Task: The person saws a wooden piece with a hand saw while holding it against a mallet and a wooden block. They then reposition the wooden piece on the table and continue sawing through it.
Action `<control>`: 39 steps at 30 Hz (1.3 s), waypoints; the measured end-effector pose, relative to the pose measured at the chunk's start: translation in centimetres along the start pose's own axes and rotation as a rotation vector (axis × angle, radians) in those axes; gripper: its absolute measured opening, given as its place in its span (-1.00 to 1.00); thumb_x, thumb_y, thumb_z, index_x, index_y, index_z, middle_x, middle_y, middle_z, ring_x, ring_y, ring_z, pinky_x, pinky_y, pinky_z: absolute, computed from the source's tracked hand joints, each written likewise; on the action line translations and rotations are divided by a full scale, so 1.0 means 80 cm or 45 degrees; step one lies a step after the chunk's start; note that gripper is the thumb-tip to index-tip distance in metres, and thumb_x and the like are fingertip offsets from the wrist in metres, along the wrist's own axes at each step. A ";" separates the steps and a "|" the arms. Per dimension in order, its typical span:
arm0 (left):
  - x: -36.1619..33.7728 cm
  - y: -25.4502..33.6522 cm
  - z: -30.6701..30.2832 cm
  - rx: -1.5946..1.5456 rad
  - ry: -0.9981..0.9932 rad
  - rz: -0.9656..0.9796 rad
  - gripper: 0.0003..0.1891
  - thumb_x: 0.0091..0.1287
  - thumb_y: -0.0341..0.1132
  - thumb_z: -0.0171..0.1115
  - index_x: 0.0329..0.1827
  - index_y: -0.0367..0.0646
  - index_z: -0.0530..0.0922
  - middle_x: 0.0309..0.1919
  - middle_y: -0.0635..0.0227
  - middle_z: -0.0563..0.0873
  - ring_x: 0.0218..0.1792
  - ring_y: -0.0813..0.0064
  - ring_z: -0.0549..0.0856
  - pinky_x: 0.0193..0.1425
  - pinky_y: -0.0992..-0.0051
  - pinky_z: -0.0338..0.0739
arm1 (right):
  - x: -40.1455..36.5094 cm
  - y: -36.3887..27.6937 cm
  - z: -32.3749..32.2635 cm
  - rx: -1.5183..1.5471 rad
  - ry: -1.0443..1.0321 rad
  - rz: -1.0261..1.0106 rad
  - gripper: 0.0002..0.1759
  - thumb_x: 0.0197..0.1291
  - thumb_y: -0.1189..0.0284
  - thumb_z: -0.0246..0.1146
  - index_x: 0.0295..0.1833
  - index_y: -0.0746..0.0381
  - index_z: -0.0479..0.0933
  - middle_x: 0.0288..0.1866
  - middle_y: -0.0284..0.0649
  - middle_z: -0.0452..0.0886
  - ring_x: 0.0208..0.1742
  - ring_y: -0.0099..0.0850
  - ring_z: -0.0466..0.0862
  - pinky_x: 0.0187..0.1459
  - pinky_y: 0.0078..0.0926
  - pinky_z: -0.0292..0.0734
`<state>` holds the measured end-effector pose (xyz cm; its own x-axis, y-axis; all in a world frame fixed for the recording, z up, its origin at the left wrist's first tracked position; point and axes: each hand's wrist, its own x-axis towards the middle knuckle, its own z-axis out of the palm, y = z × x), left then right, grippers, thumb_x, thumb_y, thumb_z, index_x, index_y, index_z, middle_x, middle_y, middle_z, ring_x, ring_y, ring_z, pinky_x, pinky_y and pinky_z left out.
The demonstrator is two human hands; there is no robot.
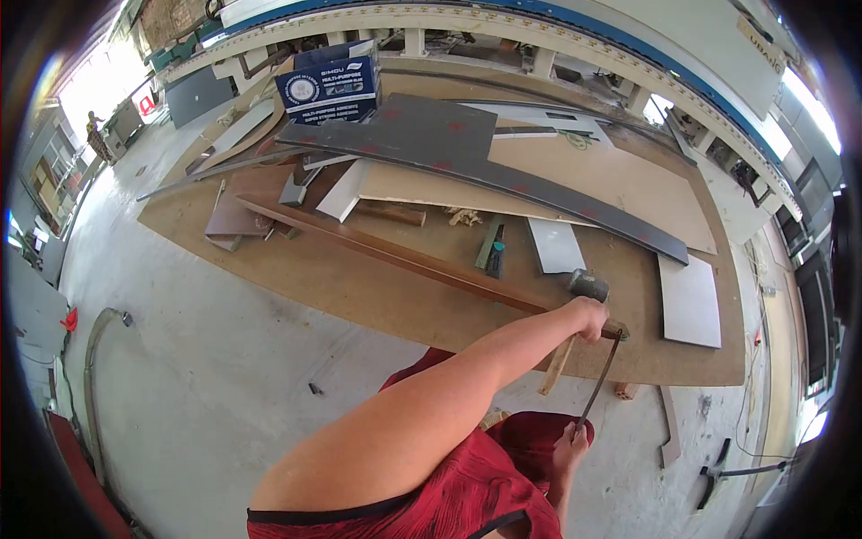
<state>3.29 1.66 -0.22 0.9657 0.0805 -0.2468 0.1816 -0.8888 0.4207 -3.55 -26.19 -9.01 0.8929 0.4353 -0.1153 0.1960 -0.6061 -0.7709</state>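
My left hand [590, 318] is closed round the light wooden handle of a hammer [588, 286], just above the end of a long brown wooden beam [395, 250]. The dark, blocky hammer head shows beyond my fist, and the handle's lower end sticks out below it, over the board's near edge. My right hand [571, 446], lower and nearer my body, grips a thin dark metal rod [600, 386]. This rod slants up to the beam's right end, where its tip appears to touch. Part of the beam's end is hidden by my left hand.
A large brown board [314, 269] bears a dark grey L-shaped panel [431, 135], white offcuts [690, 301] and a blue adhesive box [328, 85]. A long machine [575, 18] stands behind. A hose [90, 377] and a black tool [714, 473] lie on the floor. Another person [97, 136] stands far left.
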 end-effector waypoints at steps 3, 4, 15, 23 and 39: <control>0.007 -0.005 0.005 -0.015 0.022 0.004 -0.64 -0.12 -0.35 0.19 -0.18 -0.23 0.60 -0.17 0.08 0.67 -0.13 0.18 0.66 -0.09 0.27 0.55 | -0.002 0.011 0.005 -0.083 0.071 -0.083 -0.78 0.27 0.44 0.03 -0.34 0.39 0.42 -0.63 -0.08 0.45 -0.61 -0.31 0.50 -0.51 -0.27 0.34; 0.008 -0.005 0.005 -0.014 0.025 0.010 -0.64 -0.12 -0.34 0.19 -0.18 -0.23 0.61 -0.18 0.08 0.67 -0.13 0.18 0.66 -0.09 0.27 0.55 | 0.012 0.023 0.008 -0.123 0.120 -0.150 -0.78 0.27 0.44 0.03 -0.33 0.40 0.43 -0.63 -0.08 0.46 -0.60 -0.31 0.50 -0.51 -0.28 0.34; -0.007 0.002 -0.001 0.021 0.038 -0.018 -0.64 -0.12 -0.33 0.21 -0.19 -0.22 0.61 -0.19 0.08 0.68 -0.12 0.16 0.66 -0.06 0.26 0.54 | 0.110 -0.087 0.003 0.003 0.027 0.014 -0.73 0.28 0.37 0.03 -0.29 0.39 0.46 -0.68 -0.07 0.42 -0.59 -0.29 0.54 -0.51 -0.26 0.36; 0.004 -0.002 0.000 0.002 -0.035 0.005 -0.61 -0.09 -0.32 0.18 -0.14 -0.24 0.59 -0.13 0.09 0.66 -0.07 0.18 0.64 -0.04 0.28 0.53 | -0.004 0.012 0.006 -0.062 0.060 -0.015 -0.73 0.28 0.36 0.04 -0.35 0.37 0.43 -0.62 -0.01 0.45 -0.55 -0.25 0.55 -0.50 -0.26 0.34; 0.000 -0.003 -0.001 -0.016 0.020 0.014 -0.64 -0.14 -0.32 0.21 -0.21 -0.22 0.61 -0.19 0.05 0.67 -0.10 0.15 0.65 -0.07 0.27 0.54 | 0.075 -0.044 0.000 -0.287 0.087 -0.128 -0.72 0.27 0.29 0.02 -0.25 0.32 0.47 -0.39 0.16 0.53 -0.26 0.12 0.54 -0.30 -0.10 0.39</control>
<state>3.30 1.88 -0.25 0.9705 0.0775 -0.2284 0.1728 -0.8840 0.4343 1.10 -21.44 -6.99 0.8882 0.4595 0.0032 0.3636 -0.6985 -0.6163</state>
